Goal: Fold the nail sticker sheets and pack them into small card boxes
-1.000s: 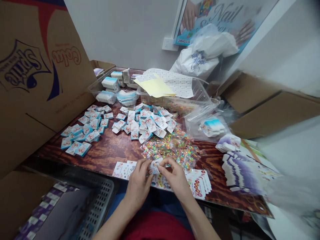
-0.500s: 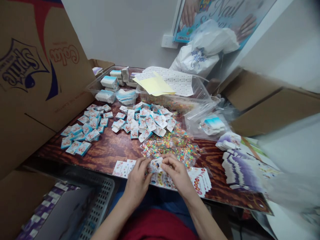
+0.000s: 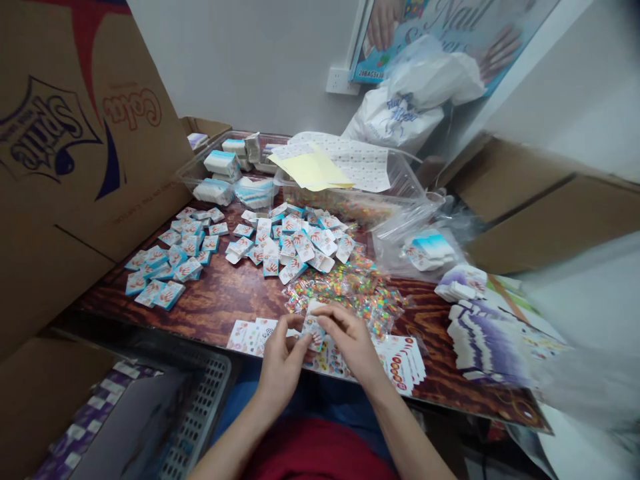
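Left grip (image 3: 281, 368) and right grip (image 3: 351, 339) clamp a small blue-and-white paper card (image 3: 313, 327) upright between them, over the brown wood-grain worktop (image 3: 235, 288).

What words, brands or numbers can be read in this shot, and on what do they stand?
"Sprite" on the cardboard carton
"Cola" on the same carton
"Nail" on the poster
"20BAGS", with what follows too small to read, on the poster
Print on the white plastic bag and small packets: too blurred or small to read
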A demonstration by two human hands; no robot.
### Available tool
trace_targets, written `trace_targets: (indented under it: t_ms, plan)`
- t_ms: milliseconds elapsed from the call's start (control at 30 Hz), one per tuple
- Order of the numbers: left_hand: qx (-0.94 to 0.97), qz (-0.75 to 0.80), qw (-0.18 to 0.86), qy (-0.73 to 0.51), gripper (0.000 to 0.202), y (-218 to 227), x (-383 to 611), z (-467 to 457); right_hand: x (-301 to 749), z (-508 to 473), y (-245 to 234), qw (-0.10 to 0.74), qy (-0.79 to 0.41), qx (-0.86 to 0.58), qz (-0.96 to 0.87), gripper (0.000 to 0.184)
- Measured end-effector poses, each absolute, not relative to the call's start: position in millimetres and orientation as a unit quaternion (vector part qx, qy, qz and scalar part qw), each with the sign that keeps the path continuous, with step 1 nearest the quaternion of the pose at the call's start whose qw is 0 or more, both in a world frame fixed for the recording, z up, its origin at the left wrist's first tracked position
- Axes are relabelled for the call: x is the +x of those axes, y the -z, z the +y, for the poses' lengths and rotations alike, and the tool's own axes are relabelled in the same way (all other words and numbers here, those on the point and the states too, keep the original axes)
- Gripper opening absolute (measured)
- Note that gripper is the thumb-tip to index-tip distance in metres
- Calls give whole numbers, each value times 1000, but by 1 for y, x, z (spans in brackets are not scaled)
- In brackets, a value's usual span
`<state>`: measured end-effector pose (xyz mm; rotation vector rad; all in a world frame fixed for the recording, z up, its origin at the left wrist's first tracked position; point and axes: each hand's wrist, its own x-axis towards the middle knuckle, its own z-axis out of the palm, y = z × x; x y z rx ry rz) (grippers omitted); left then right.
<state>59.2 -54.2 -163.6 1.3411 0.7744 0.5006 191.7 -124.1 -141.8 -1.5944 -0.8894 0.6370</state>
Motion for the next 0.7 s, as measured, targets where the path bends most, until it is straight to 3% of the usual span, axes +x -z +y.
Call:
trace_targets:
  t_ms: [133, 233, 433, 567, 700]
  plan:
    - [609, 326, 681, -244, 41, 160, 57, -57, 174, -128, 153, 671, -272, -637, -263, 24]
    - [661, 293, 651, -230, 41, 158, 53, -53, 172, -129, 154, 704, -269, -615, -231, 26]
    - [639, 267, 699, -178, 35, 151, 51, -42, 183, -136, 147, 655, -296, -643, -267, 17]
    - [612, 278, 726, -145, 34, 149, 50, -43, 181, -140, 150, 623, -311, -651, -301, 20]
    - [608, 281, 731, -130, 35, 149, 50, -46, 174, -142, 153, 645, -295, -643, -290, 16]
